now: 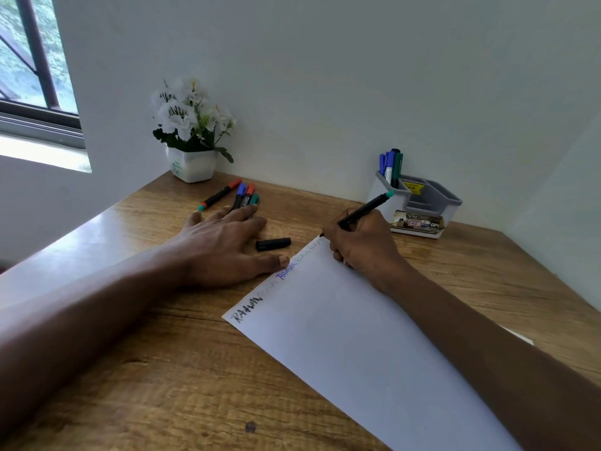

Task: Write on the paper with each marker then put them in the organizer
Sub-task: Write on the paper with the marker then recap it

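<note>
head | my right hand (361, 242) grips black marker (366, 208), tip on far corner of paper (357, 336), barrel slanting up-right toward organizer (419, 203) just beyond | left hand (224, 245) flat on desk (162, 369), fingers straight, thumb at paper edge | cap (273, 244) between hands, nearer left; I'd likely recap next

The left hand (224, 242) is bare; its thumbnail (284, 261) is short and evenly trimmed, and fine creases mark the knuckles. The right hand (364, 249) is likewise bare; its nails cannot be made out. Both forearms (97, 314) are bare along their whole visible length. A light sheen lies along the left forearm's upper side.
</note>
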Tool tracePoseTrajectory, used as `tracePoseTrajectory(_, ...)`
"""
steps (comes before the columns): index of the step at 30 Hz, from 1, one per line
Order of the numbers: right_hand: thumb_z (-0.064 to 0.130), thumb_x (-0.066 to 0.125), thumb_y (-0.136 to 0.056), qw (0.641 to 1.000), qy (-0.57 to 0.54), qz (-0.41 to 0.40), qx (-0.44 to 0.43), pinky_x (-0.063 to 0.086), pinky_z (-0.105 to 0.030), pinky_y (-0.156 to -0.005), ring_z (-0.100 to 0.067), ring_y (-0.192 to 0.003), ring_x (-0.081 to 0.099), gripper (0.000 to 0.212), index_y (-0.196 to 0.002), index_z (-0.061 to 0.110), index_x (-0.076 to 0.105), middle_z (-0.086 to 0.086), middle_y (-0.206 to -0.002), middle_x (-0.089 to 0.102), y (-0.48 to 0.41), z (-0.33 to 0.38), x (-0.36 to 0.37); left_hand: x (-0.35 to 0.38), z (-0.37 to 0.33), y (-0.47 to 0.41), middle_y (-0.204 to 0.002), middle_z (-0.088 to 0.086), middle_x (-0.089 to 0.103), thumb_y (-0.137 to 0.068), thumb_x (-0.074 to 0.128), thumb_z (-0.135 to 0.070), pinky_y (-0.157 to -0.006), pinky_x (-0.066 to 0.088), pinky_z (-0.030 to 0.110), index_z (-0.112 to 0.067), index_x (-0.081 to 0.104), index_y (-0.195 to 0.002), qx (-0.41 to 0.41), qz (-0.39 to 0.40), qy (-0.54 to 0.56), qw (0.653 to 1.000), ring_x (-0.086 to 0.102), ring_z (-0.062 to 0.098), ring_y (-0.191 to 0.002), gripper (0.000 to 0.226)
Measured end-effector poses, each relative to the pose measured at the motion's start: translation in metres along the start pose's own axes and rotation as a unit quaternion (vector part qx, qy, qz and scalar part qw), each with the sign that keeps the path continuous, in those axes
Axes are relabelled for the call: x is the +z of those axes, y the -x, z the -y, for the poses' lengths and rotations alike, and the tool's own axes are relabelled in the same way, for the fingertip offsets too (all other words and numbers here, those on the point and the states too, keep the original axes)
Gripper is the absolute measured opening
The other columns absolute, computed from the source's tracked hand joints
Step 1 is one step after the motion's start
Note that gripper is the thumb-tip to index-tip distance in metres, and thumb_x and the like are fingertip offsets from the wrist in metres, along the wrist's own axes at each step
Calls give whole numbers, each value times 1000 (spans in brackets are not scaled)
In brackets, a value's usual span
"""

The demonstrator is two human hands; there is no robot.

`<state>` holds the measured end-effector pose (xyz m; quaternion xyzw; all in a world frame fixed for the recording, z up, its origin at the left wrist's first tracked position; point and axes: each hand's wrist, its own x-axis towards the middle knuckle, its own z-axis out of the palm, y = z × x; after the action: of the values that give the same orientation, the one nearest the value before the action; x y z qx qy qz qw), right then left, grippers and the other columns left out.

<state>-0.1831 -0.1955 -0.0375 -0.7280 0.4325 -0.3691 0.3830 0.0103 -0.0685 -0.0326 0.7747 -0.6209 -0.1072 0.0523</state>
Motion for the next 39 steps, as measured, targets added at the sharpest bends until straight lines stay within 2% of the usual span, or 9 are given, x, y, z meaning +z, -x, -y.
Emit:
tracePoseTrajectory(3, 18, 69, -89, 999, -35, -17, 13, 42, -22, -39, -12, -43, 57, 17, -75, 9, 64, -2, -52, 64, 0, 1, -2, 1, 0, 0, -172, -9, -2, -65, 26, -96, -125, 6, 60, -41, 20, -159, 2, -16, 14, 1000, 3, 21, -158, 109)
tracePoseTrajectory(6, 15, 65, -92, 995, -98, -20, 28, 41, -23, -40, -15, -44, 57, 14, -82, 5, 65, -3, -53, 64, -2, 0, -6, 4, 4, -1, -172, -8, 2, -61, 28, -99, -124, 14, 59, -47, 31, -154, 11, -56, 39, 998, 6, 22, -158, 107)
tracePoseTrajectory(10, 10, 63, -92, 992, -125, 14, 9, 38, -24, -41, -20, -49, 56, 11, -89, 0, 65, -7, -57, 64, 0, 1, -7, 7, 7, -1, -170, -9, 14, -85, 53, -77, -121, 28, 54, -50, 53, -140, 50, -143, 84, 985, 15, 20, -156, 62)
tracePoseTrajectory(15, 16, 52, -100, 983, -158, 89, -40, 38, -26, -48, -22, -68, 61, 27, -95, 7, 77, -10, -74, 70, 7, 4, -10, 7, 6, 1, -162, -8, 35, -86, 66, -63, -117, 33, 55, -51, 70, -115, 76, -184, 69, 978, 27, 22, -151, 32)
tracePoseTrajectory(18, 18, 48, -102, 979, -166, 116, -31, 39, -27, -52, -21, -72, 62, 32, -97, 11, 79, -9, -78, 74, 6, 4, -13, 6, 9, 0, -146, -9, 55, -87, 73, -50, -109, 42, 50, -46, 74, -102, 72, -232, 110, 964, 46, 18, -138, 16)
tracePoseTrajectory(22, 8, 56, -97, 980, -163, 105, -50, 42, -28, -52, -21, -71, 65, 16, -101, 11, 71, -10, -81, 77, 6, 3, -15, 2, 17, 1, -103, -18, 73, -90, 74, -37, -87, 55, 41, -39, 76, -100, 73, -316, 235, 916, 65, 5, -99, 10)
tracePoseTrajectory(24, 4, 61, -95, 976, -180, 93, -74, 45, -27, -53, -21, -73, 67, 10, -97, 8, 70, -11, -83, 78, 8, 3, -17, 2, 17, 2, -91, -19, 75, -91, 75, -30, -80, 55, 32, -36, 77, -99, 84, -323, 271, 903, 68, 2, -89, 11)
tracePoseTrajectory(30, 3, 57, -94, 943, -300, 113, -84, 45, -26, -56, -19, -70, 70, 17, -90, 10, 73, -11, -80, 77, 7, 25, -27, 3, 9, 2, -92, -14, 76, -91, 75, -25, -76, 51, 20, -29, 77, -101, 122, -289, 307, 898, 70, 4, -87, 11)
tracePoseTrajectory(39, 18, 61, -76, 939, -309, 144, -42, 47, -28, -56, -21, -65, 69, 14, -77, 13, 75, -13, -75, 74, 8, 15, -22, 4, 6, 4, -82, -10, 73, -93, 73, -24, -72, 55, 32, -29, 77, -97, 171, -260, 334, 890, 65, 9, -74, 8)
